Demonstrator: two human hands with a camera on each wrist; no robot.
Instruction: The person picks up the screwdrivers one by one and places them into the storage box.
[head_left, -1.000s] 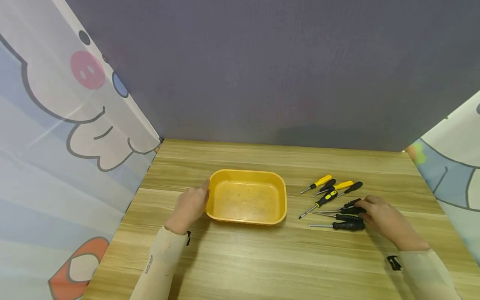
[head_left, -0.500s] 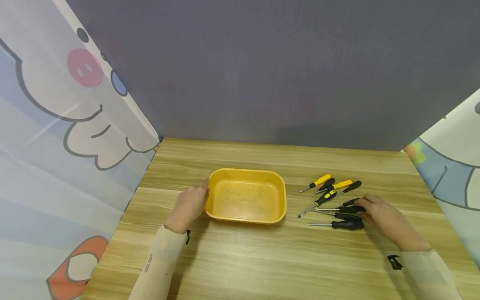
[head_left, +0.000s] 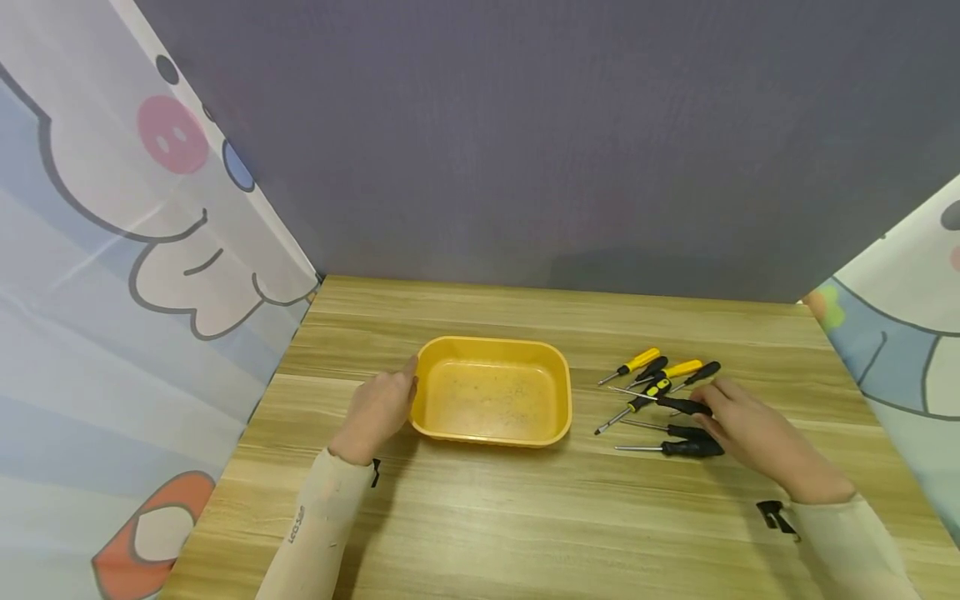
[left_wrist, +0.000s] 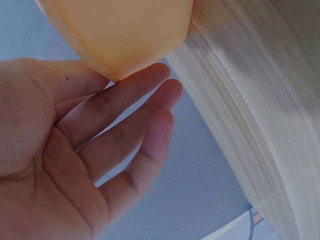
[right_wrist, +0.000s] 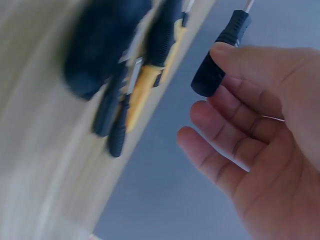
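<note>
My left hand [head_left: 377, 410] pinches the left rim of a yellow plastic bin [head_left: 487, 400], thumb and fingers on either side of its wall; in the left wrist view the bin's corner [left_wrist: 120, 35] sits between thumb and forefinger. With thumb and fingers, my right hand [head_left: 757, 433] grips a black-handled screwdriver [right_wrist: 215, 67] by its handle, raised over the others, its shaft pointing left. Below it lie two black screwdrivers, a lower one [head_left: 692, 448] and one just above it [head_left: 684, 432], partly behind my fingers.
Beyond the held tool lie a black-and-yellow screwdriver [head_left: 651, 394], two yellow-handled screwdrivers [head_left: 642, 360] and more black-handled screwdrivers [head_left: 705, 372], some overlapping. A wooden table [head_left: 525, 525] carries everything. A grey panel [head_left: 555, 150] stands behind, a cartoon-printed curtain [head_left: 90, 333] at left.
My right hand has lifted a black screwdriver from the group and shifted it slightly up and left. The left hand and the bin have stayed in place.
</note>
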